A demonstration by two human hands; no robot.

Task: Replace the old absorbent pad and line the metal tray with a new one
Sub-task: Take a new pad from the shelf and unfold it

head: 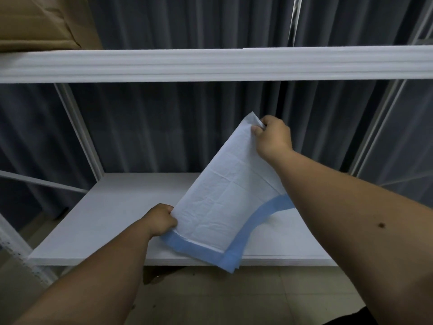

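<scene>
Here a white rectangular absorbent pad with a blue plastic border [225,202] is held up over the lower white shelf board of a metal-framed rack [112,221], stretched slantwise between both hands. The far upper corner is pinched by the right hand [271,137], whose fingers [256,130] are curled tight onto the thin edge, while the near left edge is gripped by the left hand [161,220], its fingers closed round the pad just above the blue strip. The pad appears to be folded in layers, to judge by the stacked blue edges at its lowest corner, which hangs slightly past the front lip of the shelf; the two opposed grips are probably taken so that the sheet can be pulled open and spread flat. The pad thus lies between the two sets of fingers, touching both, raised at the right and low at the left, with its right blue border resting near or on the shelf. No metal tray can be seen, so the lining step is judged not yet done. A brown cardboard box [44,22] sits on the upper shelf [210,64], and dark grey curtains [164,127] hang behind the rack.
</scene>
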